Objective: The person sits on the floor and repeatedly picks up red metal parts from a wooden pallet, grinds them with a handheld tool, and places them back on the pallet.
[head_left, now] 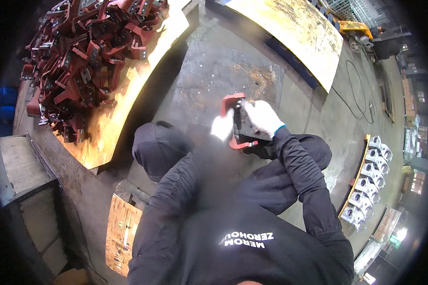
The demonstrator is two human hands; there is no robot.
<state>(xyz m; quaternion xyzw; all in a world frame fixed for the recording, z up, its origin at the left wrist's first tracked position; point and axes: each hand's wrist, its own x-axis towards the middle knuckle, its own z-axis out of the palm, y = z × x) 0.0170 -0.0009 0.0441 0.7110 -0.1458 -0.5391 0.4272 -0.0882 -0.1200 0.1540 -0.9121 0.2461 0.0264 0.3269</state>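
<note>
Between my knees is a red C-shaped metal bracket (pixel 232 98), with dark inner faces and small fittings at its ends. My left hand (pixel 222 126), in a white glove, is closed around its left side. From the right, my gloved right hand (pixel 265 117) reaches to the bracket's upper part, fingers pinched together near the dark fittings. Whatever lies between those fingertips is too small to make out. The bracket's lower arm shows below my hands, close to my right thigh.
A large heap of similar red brackets (pixel 88 61) covers a wooden-topped table (pixel 123 102) at the far left. Another wooden-topped table (pixel 295 33) stands far right. Silvery castings (pixel 368 183) line a pallet at right. A scarred board (pixel 121 232) lies at lower left, by a grey cabinet (pixel 24 166).
</note>
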